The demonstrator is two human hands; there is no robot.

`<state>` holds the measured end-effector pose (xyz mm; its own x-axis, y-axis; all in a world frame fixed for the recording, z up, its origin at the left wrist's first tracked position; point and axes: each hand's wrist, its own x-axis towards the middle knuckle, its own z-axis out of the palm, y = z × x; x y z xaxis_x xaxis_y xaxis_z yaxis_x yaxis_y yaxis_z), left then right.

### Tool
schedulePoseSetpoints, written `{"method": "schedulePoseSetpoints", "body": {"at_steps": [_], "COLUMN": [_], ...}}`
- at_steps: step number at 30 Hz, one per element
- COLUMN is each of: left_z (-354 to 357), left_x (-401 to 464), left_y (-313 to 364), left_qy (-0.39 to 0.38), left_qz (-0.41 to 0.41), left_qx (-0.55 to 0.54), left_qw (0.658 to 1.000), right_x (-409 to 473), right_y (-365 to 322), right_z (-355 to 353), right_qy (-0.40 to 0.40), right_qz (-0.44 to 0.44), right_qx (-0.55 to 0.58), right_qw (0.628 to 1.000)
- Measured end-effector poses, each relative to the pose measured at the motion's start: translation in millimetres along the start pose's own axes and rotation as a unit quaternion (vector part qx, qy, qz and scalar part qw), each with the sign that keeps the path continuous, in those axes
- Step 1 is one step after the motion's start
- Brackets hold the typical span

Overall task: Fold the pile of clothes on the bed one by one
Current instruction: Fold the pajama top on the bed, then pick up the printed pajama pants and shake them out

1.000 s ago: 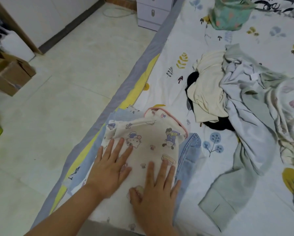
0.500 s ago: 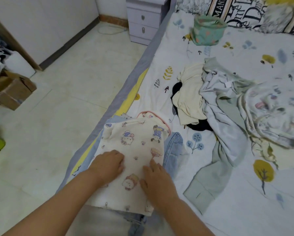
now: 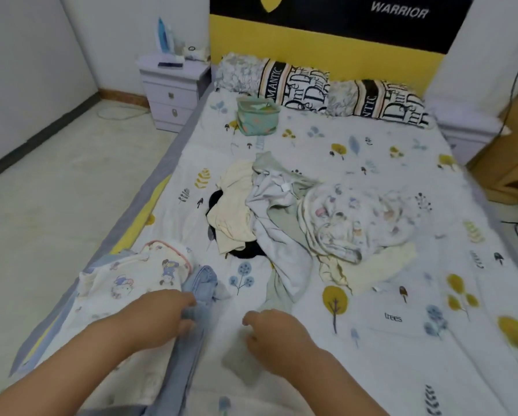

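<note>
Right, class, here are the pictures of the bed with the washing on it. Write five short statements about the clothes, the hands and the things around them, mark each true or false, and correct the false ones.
1. The cartoon-print garment lies folded on top of the denim jeans. True.
2. The unfolded pile sits on the floor. False: it lies mid-bed on the printed sheet.
3. The left hand touches the jeans' edge. True.
4. The right hand holds the cream top. False: it hangs over the sheet, away from that top.
5. The green pouch stands on the nightstand. False: it is on the bed near the pillows.
</note>
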<state>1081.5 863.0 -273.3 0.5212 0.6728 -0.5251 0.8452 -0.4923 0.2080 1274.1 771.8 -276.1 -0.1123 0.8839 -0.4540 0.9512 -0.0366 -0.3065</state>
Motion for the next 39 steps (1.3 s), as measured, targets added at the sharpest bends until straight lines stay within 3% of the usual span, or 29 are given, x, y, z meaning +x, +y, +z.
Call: {"method": "schedulePoseSetpoints", "body": {"at_steps": [9, 16, 27, 35, 39], "left_z": [-4.8, -5.1, -5.1, 20.8, 25.2], "left_x": [60.8, 115.8, 243.1, 349.1, 391.1], "left_y": [150.5, 222.5, 251.6, 250.2, 249.5], "left_qy": [0.000, 0.030, 0.059, 0.132, 0.186], "left_qz": [0.046, 0.049, 0.060, 0.053, 0.073], "left_qx": [-0.011, -0.040, 0.016, 0.058, 0.066], "left_qw": [0.999, 0.998, 0.996, 0.988, 0.978], "right_x": [-58.0, -58.1, 26.1, 115.9, 146.9], "right_y": [143.2, 230.0, 321.7, 351.0, 367.9], "right_z": [-35.2, -50.8, -44.0, -8.9, 19.0], "right_qy": [0.019, 0.038, 0.082, 0.242, 0.156], "right_qz": [0.059, 0.078, 0.116, 0.134, 0.142], "right_qx": [0.001, -0.034, -0.085, -0.089, -0.125], "right_qw": [0.998, 0.996, 0.986, 0.957, 0.970]}}
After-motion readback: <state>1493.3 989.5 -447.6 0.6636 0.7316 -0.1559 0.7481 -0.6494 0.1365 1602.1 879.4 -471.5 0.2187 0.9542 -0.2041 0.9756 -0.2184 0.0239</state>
